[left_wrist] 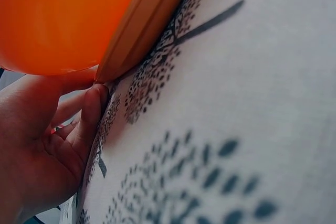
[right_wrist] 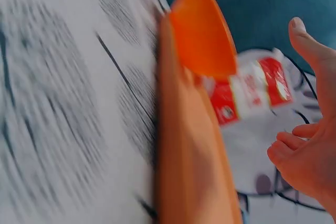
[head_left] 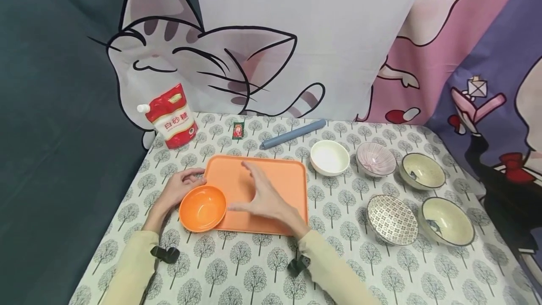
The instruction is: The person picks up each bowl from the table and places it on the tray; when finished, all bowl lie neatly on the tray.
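Observation:
The orange bowl (head_left: 203, 209) sits over the near left corner of the orange tray (head_left: 271, 227), partly past its edge. My left hand (head_left: 183, 189) is at the tray's left side beside that bowl, fingers curled. In the left wrist view, its thumb and fingertips (left_wrist: 92, 100) pinch the tray's rim, just under the bowl's side. Over the middle of the tray my right hand (head_left: 267, 200) holds nothing, thumb and fingers spread wide apart. The right wrist view shows this hand (right_wrist: 315, 145) apart from the bowl and tray.
A red and white sugar pouch (head_left: 173, 119) stands at the back left. Behind the tray lie a small green and red packet (head_left: 238, 131) and a blue-grey rod (head_left: 293, 134). A white bowl (head_left: 330, 158) and several patterned bowls (head_left: 392, 220) stand on the right.

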The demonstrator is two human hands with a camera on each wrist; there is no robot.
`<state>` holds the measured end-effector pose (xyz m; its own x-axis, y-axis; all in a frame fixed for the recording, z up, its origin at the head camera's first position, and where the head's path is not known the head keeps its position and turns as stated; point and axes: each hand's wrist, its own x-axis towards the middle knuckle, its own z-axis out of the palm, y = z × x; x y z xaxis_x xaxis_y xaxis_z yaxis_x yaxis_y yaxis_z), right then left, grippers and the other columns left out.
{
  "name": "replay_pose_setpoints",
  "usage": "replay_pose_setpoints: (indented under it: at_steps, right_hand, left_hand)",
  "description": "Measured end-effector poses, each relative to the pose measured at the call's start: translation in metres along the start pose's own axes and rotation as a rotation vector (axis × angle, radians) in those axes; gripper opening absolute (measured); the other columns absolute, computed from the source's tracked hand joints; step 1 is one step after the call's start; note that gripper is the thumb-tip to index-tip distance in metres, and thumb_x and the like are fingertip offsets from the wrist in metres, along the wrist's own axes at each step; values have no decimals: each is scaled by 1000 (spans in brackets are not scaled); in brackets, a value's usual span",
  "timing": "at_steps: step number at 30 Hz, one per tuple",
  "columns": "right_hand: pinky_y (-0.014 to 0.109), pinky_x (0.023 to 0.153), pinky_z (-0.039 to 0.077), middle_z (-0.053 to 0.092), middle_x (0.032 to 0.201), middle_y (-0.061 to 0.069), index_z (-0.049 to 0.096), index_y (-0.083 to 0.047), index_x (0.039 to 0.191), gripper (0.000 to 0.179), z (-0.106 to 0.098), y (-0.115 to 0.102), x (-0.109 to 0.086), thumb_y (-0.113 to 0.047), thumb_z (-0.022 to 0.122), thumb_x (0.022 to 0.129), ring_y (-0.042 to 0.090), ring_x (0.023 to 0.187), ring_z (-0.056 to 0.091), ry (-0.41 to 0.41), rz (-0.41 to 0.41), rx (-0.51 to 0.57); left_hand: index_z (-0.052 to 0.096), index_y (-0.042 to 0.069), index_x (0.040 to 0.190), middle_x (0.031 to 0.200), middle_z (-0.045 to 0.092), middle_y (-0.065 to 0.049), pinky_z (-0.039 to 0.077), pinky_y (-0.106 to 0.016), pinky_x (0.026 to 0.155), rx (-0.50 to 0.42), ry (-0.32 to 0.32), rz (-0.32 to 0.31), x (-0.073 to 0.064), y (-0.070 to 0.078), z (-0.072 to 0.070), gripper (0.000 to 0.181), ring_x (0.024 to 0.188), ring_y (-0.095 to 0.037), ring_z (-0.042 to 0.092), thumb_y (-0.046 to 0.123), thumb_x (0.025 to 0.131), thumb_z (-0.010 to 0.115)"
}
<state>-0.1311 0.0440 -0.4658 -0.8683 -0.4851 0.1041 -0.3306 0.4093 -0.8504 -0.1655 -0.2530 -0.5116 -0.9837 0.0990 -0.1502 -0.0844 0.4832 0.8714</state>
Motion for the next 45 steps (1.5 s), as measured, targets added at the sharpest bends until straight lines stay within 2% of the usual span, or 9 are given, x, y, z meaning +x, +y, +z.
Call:
replay_pose_setpoints:
  at_steps: [4,5,11,14,20,24,29,38,45]
  right_hand:
    - [63,114,32,21,169,0,16,-26,163,118,-34,8,-4,-47,90,72,32,149,35,133,62,-24]
    - [65,115,29,19,169,-1,16,-26,163,118,-42,10,-6,-47,89,73,31,151,31,165,81,-36]
    - [67,118,22,20,168,7,18,-18,162,115,-88,30,-19,-49,87,75,29,154,23,361,127,-100]
    - [67,116,25,22,167,11,18,-15,162,114,-106,41,-27,-48,86,77,31,152,27,442,168,-106]
    - [73,108,34,22,164,17,19,-18,162,112,-132,58,-46,-41,89,77,44,145,34,590,321,-93]
    - [70,112,32,23,163,17,16,-14,162,118,-139,71,-55,-41,90,75,41,147,31,658,374,-131]
    - [66,116,29,23,160,23,15,-6,161,123,-138,87,-58,-39,92,71,42,147,27,696,400,-147]
    - [64,114,34,32,154,29,15,-4,160,127,-131,108,-53,-34,95,68,46,143,36,727,449,-120]
    - [62,110,40,41,152,25,30,-4,156,120,-130,111,-51,-37,96,62,44,138,44,801,440,-116]
  left_hand:
    - [60,3,140,90,69,-5,53,-22,70,-7,-5,-3,0,-1,0,54,70,-10,65,31,95,73]
    - [60,4,139,90,69,-5,53,-23,70,-13,-4,-3,0,-1,0,54,70,-10,65,30,94,74]
    - [59,4,141,89,70,-5,53,-22,69,-9,-3,0,0,-2,-1,56,70,-8,65,30,94,75]
    - [59,5,142,92,71,-6,53,-22,69,-1,-3,-9,1,-1,-2,57,72,-7,65,30,94,75]
    - [59,6,142,94,71,-9,53,-22,70,23,2,-30,0,0,-1,57,75,-7,65,32,94,75]
    - [58,7,143,96,72,-10,53,-23,70,30,-8,-26,0,0,-2,58,76,-7,66,35,94,74]
    - [59,7,143,94,71,-7,53,-23,68,29,-8,-28,1,-1,-2,58,75,-8,66,36,94,74]
    - [59,8,142,92,71,-5,52,-23,68,-2,-17,-48,3,-5,-1,58,74,-7,65,34,93,75]
    - [58,7,143,94,71,-8,54,-24,68,-8,-19,-41,2,-4,-3,57,76,-9,66,33,95,74]
